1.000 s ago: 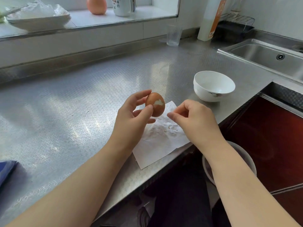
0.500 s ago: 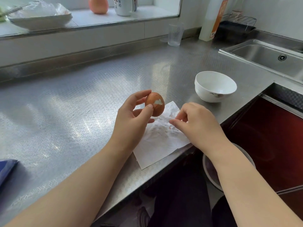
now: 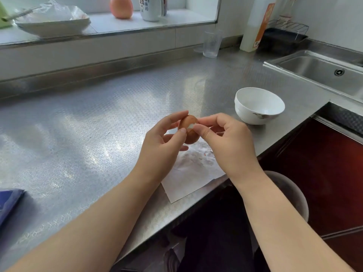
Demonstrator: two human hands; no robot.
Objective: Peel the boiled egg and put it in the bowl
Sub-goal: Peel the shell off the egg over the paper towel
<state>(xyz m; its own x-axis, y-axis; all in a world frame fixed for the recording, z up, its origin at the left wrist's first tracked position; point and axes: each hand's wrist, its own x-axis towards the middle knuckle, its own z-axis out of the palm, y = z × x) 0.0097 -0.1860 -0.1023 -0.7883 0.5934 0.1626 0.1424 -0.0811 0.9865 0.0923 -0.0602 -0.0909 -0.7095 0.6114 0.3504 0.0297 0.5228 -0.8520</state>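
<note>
The brown-shelled boiled egg (image 3: 189,130) is held up over the patterned stainless-steel counter (image 3: 82,134), just above a crumpled white paper napkin (image 3: 193,173) that lies at the counter's front edge with a few small shell flecks on it. The left hand (image 3: 163,146) grips the egg from the left side, thumb across its front and fingers curled behind it. The right hand (image 3: 225,140) has its thumb and forefinger pinched onto the egg's right side, right at a small patch where the shell is gone and the white shows through; the rest of the shell is on. The round white ceramic bowl (image 3: 259,106) stands on the counter just to the right of the hands, apart from them, with nothing in it that I can see and a dark mark on its near wall. Further right is the steel sink (image 3: 322,69), and toward the back wall a ribbed clear drinking glass (image 3: 212,44) stands beside a tall white bottle with an orange label (image 3: 255,24). On the sill behind sit a wide white dish with plastic wrap in it (image 3: 53,24), an orange-pink rounded object (image 3: 121,6) and a white printed mug (image 3: 151,8). A dark blue cloth (image 3: 9,203) lies at the counter's left edge.
</note>
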